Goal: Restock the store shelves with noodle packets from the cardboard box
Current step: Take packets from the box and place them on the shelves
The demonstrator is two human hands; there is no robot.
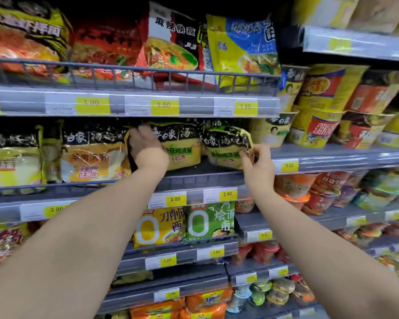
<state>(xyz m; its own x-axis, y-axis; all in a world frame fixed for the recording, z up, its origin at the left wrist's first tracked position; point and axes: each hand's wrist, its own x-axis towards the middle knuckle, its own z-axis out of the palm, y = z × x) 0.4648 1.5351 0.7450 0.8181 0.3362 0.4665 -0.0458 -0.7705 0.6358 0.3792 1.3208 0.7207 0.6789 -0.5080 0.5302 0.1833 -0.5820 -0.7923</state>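
Seen from my head, my left hand point(145, 146) curls round the left edge of a green-and-yellow noodle packet point(182, 148) standing on the middle shelf point(194, 178). Just right of it, my right hand point(257, 162) pinches the right corner of a second packet point(224, 146), which is tilted. Cup noodles point(309, 130) sit beyond my right hand.

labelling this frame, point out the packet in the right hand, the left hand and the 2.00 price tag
noodle packet point(224, 149): head view, its front face
left hand point(148, 146): head view, back of the hand
2.00 price tag point(227, 194): head view, yellow part
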